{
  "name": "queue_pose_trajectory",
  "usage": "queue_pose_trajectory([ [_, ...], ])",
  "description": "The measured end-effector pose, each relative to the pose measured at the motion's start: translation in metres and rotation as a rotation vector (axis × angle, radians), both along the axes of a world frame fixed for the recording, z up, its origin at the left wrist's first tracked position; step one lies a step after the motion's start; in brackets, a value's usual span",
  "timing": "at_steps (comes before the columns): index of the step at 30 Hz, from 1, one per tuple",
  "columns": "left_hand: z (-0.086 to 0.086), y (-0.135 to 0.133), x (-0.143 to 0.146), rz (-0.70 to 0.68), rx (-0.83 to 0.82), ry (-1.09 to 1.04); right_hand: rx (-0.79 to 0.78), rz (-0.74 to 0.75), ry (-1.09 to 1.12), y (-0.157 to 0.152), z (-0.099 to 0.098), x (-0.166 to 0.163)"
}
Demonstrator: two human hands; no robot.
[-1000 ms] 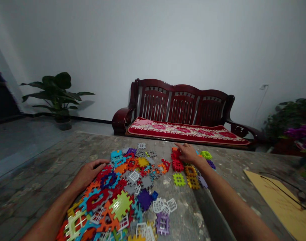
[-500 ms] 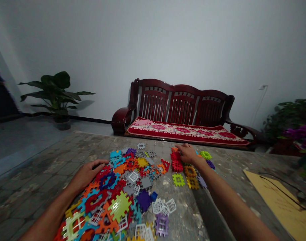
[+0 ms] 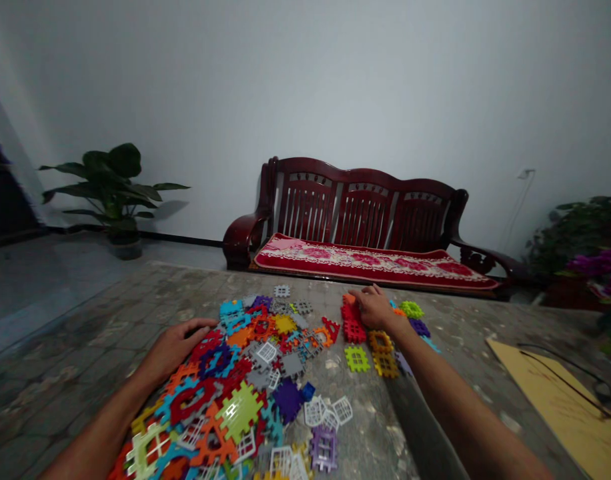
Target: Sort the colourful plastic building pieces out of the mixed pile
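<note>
My left hand [image 3: 182,340] lies at the left edge of a heaped pile of plastic interlocking building pieces [image 3: 241,408], palm down, fingers stretched out, holding nothing. Across the table, my right hand [image 3: 374,308] has its fingertips on an orange building piece [image 3: 349,299], at the far end of a row of red pieces [image 3: 353,329]; its thumb is hard to make out. Nearer me lie a lime window piece [image 3: 357,359] and yellow-brown frame pieces [image 3: 384,364]. Beyond my right wrist are a lime piece [image 3: 411,309] and a purple piece [image 3: 420,327], partly hidden by the arm.
White window pieces [image 3: 328,412] and a lilac window piece [image 3: 324,448] lie at the pile's right edge. Glasses [image 3: 605,398] rest on a yellow sheet [image 3: 550,400] at the right. A wooden bench [image 3: 363,207] stands behind the patterned table [image 3: 150,293].
My right hand has shifted slightly, its index finger lower over the orange piece, and more of that piece shows. The left hand stays where it was.
</note>
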State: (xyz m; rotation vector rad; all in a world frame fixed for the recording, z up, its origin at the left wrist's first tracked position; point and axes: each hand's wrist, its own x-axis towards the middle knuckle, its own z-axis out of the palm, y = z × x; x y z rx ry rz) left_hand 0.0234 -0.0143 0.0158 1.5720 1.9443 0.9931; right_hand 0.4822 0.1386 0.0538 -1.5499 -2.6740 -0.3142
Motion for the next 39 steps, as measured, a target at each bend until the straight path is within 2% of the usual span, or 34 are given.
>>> queue_pose_trajectory([
  [8,0.002,0.000,0.001,0.008,-0.034,0.013,-0.040,0.006,0.064,0.002,-0.008,-0.001],
  [13,0.002,-0.001,0.001,0.005,-0.038,0.009,-0.052,-0.011,0.083,-0.003,-0.002,-0.003],
  [18,-0.001,0.000,-0.001,-0.003,-0.022,0.004,0.002,-0.095,0.228,-0.026,0.009,-0.019],
  [21,-0.002,0.001,-0.002,-0.004,0.009,0.026,-0.004,-0.047,0.294,-0.047,0.010,-0.036],
  [26,-0.001,0.001,0.000,-0.003,0.003,0.035,-0.023,0.019,0.195,-0.072,0.004,-0.064],
  [33,0.008,-0.003,0.007,0.009,-0.001,-0.009,-0.018,0.030,0.110,-0.082,-0.004,-0.076],
  [39,0.008,-0.004,0.008,0.003,0.035,-0.047,-0.033,0.018,0.142,-0.105,0.007,-0.085],
])
